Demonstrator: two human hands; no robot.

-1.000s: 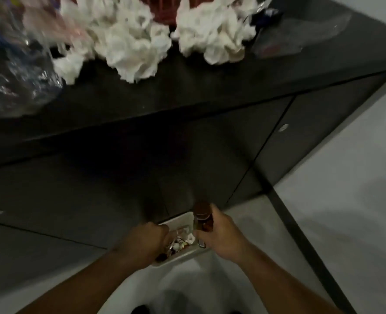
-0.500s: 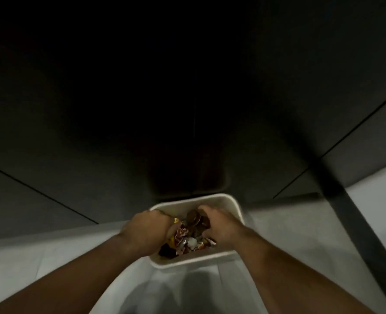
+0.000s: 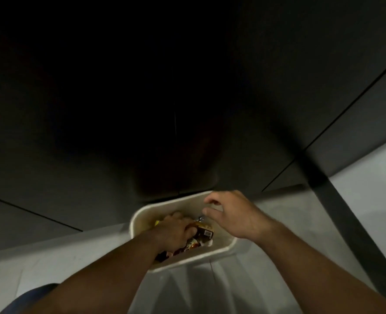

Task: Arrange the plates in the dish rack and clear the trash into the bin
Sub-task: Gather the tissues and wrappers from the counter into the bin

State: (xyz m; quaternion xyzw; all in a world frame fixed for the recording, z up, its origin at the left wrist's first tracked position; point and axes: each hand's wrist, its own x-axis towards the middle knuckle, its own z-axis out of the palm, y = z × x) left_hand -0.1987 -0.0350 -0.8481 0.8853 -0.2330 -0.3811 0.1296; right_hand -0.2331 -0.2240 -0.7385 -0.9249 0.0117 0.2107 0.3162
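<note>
Cream plastic: that is the bin (image 3: 142, 214) I am looking down into, set on the pale floor (image 3: 51, 257) against the dark cabinet fronts (image 3: 74, 132). My left hand (image 3: 172, 232) is down inside it near its left wall, fingers curled onto the trash (image 3: 194, 242), wrappers and a brown bottle (image 3: 204, 232) heaped in the middle. I cannot tell whether that hand grips anything or only presses the heap down. Further right, my right hand (image 3: 229, 215) hovers over the bin's far right corner, fingers loosely spread and empty. I judge this load of rubbish delivered. No plates, no dish rack and no counter show here, so I cannot say how much of either part of the job is left.
</note>
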